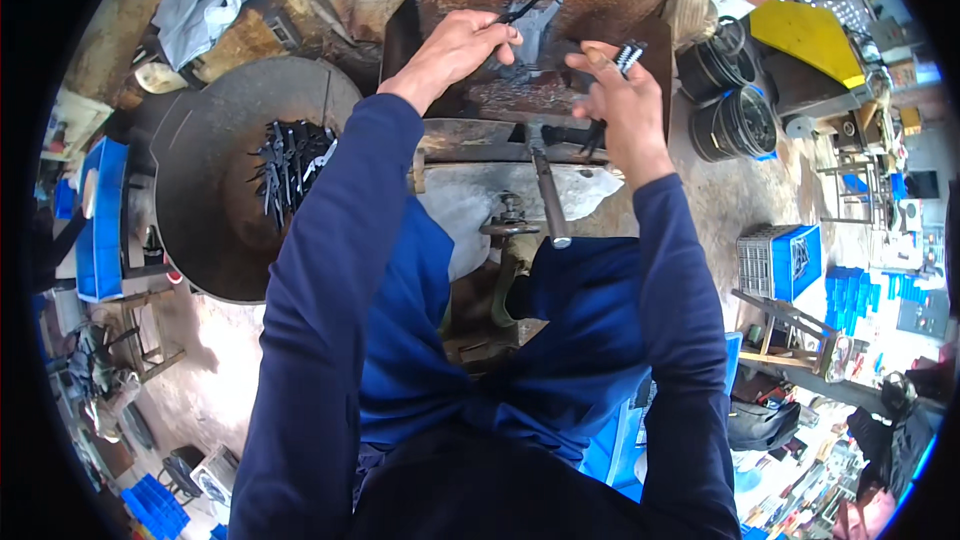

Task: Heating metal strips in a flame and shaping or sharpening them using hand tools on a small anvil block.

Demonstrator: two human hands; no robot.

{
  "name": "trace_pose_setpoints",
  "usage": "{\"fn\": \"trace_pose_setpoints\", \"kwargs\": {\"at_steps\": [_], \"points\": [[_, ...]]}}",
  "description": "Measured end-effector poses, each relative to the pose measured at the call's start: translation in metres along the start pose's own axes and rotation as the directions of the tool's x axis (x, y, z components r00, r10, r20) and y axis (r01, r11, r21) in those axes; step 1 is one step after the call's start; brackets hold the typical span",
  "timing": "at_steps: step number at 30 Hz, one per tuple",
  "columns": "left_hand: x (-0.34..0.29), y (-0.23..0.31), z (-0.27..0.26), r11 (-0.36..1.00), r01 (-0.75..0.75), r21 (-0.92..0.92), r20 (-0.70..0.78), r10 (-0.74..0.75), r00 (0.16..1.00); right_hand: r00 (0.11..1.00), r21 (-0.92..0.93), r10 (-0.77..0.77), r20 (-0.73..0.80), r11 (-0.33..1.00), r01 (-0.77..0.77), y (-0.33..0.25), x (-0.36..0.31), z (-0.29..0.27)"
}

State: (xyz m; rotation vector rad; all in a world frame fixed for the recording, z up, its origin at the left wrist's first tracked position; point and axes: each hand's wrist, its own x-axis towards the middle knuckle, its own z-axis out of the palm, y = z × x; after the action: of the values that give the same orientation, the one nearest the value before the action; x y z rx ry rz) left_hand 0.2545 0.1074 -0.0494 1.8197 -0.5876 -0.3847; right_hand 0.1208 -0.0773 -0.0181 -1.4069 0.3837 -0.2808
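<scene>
My left hand point(462, 52) pinches a slim black metal piece point(521, 9), which points up and to the right. Beneath its tip is a grey metal block point(538, 32) on a rust-brown work surface. My right hand point(622, 100), right of the block, has its fingers curled around a dark object with a black-and-white striped end point(630, 55); its kind is unclear. Something dark also shows below that palm. To the left, a wide round metal pan point(205, 190) holds a heap of black, plier-like metal pieces point(290, 168).
A metal bar point(546, 190) juts from the work surface toward my knees, beside a small handwheel point(510, 226). Black buckets point(735, 120) stand on the right, with a blue crate point(797, 260) farther out. A crumpled plastic bag point(212, 0) lies at the upper left.
</scene>
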Motion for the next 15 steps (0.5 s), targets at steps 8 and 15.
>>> {"fn": "trace_pose_setpoints", "kwargs": {"at_steps": [8,15], "points": [[-0.027,0.037,0.012,0.894,0.121,-0.432,0.229,-0.021,0.973,0.992,0.131,-0.112,0.060,0.986,0.103,-0.005,0.001,0.027],[-0.018,0.016,0.006,0.948,0.063,-0.312,0.026,-0.058,0.998,0.992,-0.032,-0.124,-0.031,0.992,0.123,-0.005,-0.004,0.024]]}}
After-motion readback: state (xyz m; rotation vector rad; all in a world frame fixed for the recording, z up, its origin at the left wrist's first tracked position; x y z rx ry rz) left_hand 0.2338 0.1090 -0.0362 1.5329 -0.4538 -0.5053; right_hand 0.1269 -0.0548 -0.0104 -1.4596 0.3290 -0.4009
